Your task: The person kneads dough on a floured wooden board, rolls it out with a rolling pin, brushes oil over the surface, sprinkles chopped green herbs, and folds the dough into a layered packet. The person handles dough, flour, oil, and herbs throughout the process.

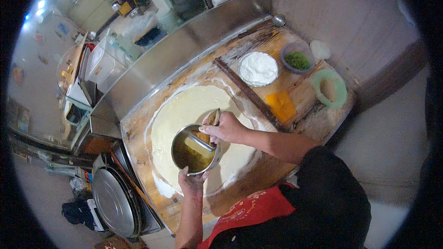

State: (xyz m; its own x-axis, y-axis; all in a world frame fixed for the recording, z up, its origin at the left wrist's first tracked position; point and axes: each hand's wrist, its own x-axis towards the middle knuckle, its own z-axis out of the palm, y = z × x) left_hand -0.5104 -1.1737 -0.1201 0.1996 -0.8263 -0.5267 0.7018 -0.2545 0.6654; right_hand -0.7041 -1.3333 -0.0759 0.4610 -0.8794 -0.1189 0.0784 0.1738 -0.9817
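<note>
My left hand (192, 182) grips the lower rim of a round metal pot (219, 157), which is held over the dough. Yellowish oil (188, 157) with darker bits lies in the pot. In my right hand (226, 128) is a wide flat brush (201, 141) with a wooden handle and a metal ferrule. Its pale bristles are inside the pot, near the rim. Below both hands a large, thin round sheet of dough (183, 105) is spread on the floured wooden board (138, 138). Parts of its surface look shiny. The pot and my right arm hide some of the dough.
Right of the dough lie a dark wooden rod (247, 91) and an orange scraper (281, 106). Beyond are a bowl of white flour (258, 68), a tub of chopped greens (297, 60) and a green bowl (341, 90). A steel guard (193, 39) edges the board. Round metal pans (114, 202) stand left.
</note>
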